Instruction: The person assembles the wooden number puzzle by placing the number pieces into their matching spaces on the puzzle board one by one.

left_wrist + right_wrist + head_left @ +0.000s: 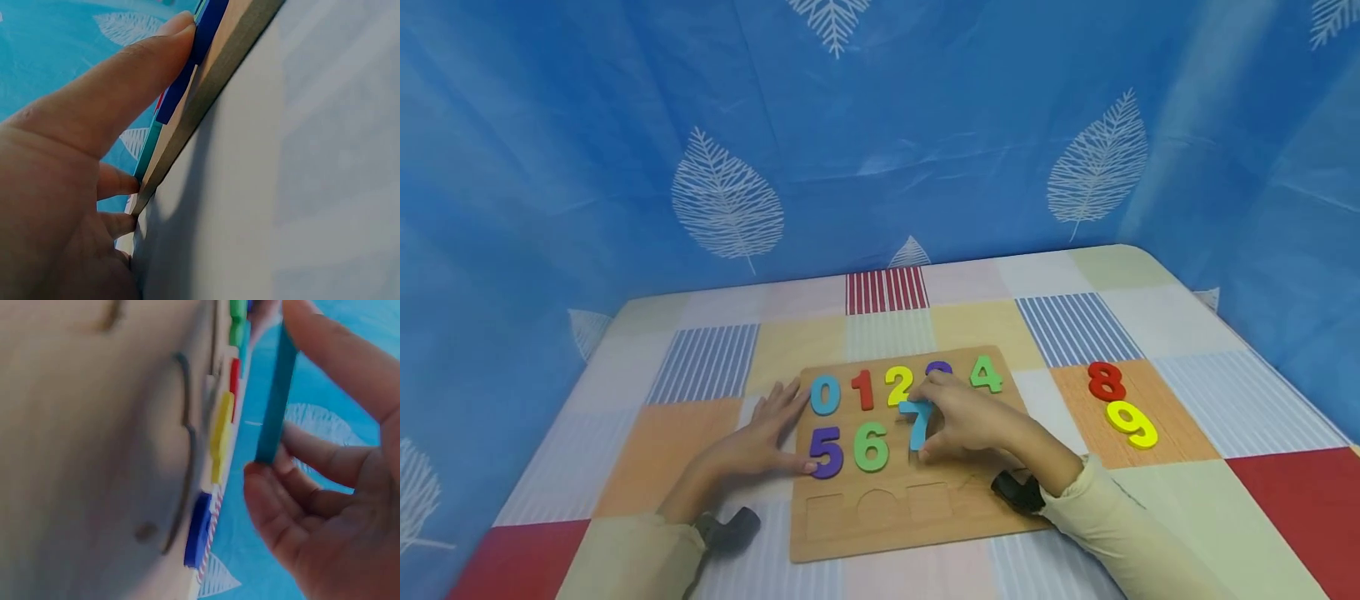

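Between the thumb and fingers of my right hand (966, 414) is a blue number 7 (919, 423), held over the second row of the wooden number board (895, 533). In the right wrist view the 7 (275, 403) stands edge-on, apart from the board face. My left hand (767, 429) lies along the board's left side, fingers fairly straight at the edge. Its thumb rests on the purple 5 (826, 452). Next to the 5 sits a green 6 (871, 447). The top row holds a blue 0 (825, 395), red 1 (862, 390), yellow 2 (898, 384), partly hidden purple 3 (938, 367) and green 4 (986, 374).
A red 8 (1107, 381) and a yellow 9 (1132, 425) lie on the patchwork tablecloth (1165, 500), right of the board. Recessed shapes line the board's bottom row. A blue leaf-print curtain (910, 150) hangs behind the table.
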Available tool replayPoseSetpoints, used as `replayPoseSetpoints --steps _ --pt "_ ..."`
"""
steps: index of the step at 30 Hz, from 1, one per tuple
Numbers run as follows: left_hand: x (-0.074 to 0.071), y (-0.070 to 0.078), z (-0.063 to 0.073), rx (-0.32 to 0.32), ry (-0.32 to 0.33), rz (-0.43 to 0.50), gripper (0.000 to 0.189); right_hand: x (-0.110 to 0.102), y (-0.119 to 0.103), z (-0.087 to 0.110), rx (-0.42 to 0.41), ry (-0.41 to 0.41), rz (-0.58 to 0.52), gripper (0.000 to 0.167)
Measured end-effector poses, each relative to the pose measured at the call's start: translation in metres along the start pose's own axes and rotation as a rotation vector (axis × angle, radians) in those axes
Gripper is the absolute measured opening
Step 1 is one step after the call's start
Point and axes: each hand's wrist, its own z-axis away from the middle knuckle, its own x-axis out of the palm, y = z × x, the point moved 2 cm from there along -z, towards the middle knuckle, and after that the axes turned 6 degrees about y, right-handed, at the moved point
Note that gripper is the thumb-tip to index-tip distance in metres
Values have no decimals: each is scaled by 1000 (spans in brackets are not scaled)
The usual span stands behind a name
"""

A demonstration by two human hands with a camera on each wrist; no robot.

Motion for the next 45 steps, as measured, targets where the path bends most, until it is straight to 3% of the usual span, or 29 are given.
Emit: replayPoseSetpoints --steps 8,20,27,32,37,45 --pt "-1 3 -1 -6 2 5 107 8 -2 0 -39 -21 58 67" --pt "0 4 -3 9 -4 4 107 16 -1 1 9 -64 74 67" --pt "2 4 -4 -3 -9 13 106 14 4 4 -6 -58 86 67" --pt "0 4 -1 11 3 23 107 2 14 9 15 -42 88 74" --pt "3 3 -3 20 9 17 107 -17 33 20 101 -8 81 75" --pt "4 2 -3 22 12 15 107 -63 85 39 253 90 122 77"
